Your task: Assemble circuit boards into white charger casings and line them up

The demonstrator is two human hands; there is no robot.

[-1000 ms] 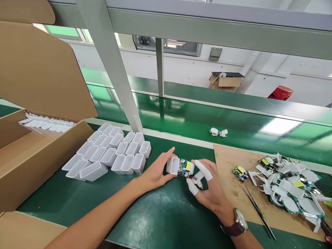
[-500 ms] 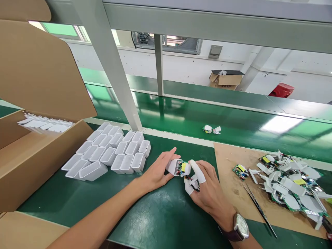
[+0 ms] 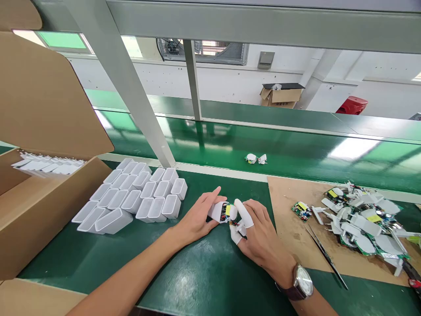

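Observation:
My left hand (image 3: 197, 218) grips a white plastic charger shell (image 3: 217, 211) over the green mat. My right hand (image 3: 259, 237), with white finger cots on thumb and forefinger and a watch on the wrist, pinches a green circuit board with a yellow part (image 3: 226, 212). The board sits partly inside the shell's open end. Both hands meet at the middle of the bench.
Rows of empty white shells (image 3: 134, 197) lie to the left, beside an open cardboard box (image 3: 39, 206). A brown board (image 3: 292, 237) on the right carries a heap of circuit boards with plug parts (image 3: 362, 228) and tweezers (image 3: 324, 254). Two small parts (image 3: 255, 158) lie on the conveyor belt.
The circuit board has gone further into the shell as my hands closed together. The view has shifted slightly, and the small parts on the belt have drifted left.

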